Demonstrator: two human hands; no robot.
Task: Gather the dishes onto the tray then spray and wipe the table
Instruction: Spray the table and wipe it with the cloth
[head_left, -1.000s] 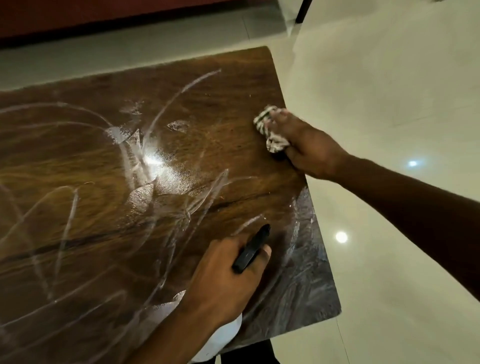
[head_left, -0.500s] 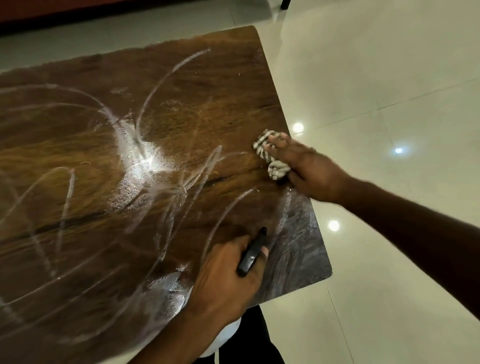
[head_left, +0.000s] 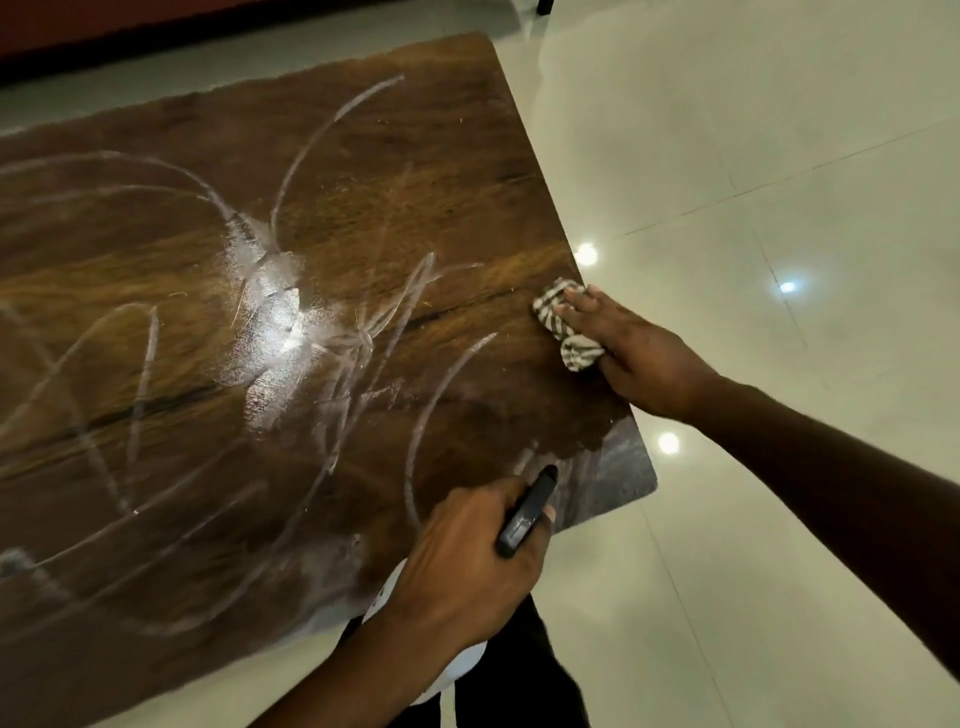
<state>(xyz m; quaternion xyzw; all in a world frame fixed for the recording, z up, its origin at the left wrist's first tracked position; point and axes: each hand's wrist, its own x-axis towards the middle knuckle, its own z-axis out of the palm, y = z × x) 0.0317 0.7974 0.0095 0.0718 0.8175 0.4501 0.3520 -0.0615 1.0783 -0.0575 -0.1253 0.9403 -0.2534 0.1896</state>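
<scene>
under the fingers of the right hand (head_left: 649, 358), at the right edge of the table (head_left: 363, 218), lies the one bunched striped cloth (head_left: 569, 332); the fingers lie nearly straight over it and press it to the wood, and whether the thumb hooks it from beneath cannot be told. a second ago those fingers and the cloth sat further up that edge, nearer the far corner; they have since slid along it toward the near corner, so the wipe is working down the last strip of the top. the left hand (head_left: 462, 566) has kept its place at the near edge, fingers curled tight round the one spray bottle (head_left: 525, 512), its black head jutting past the knuckles and its white body hanging below the palm. to the left of both sets of fingers many pale curved streaks (head_left: 322, 130) remain, too tangled to count, so by my reckoning spraying is done and wiping is well along but not finished. counted: one table, one cloth, one bottle, two hands; no dish and no tray in view
</scene>
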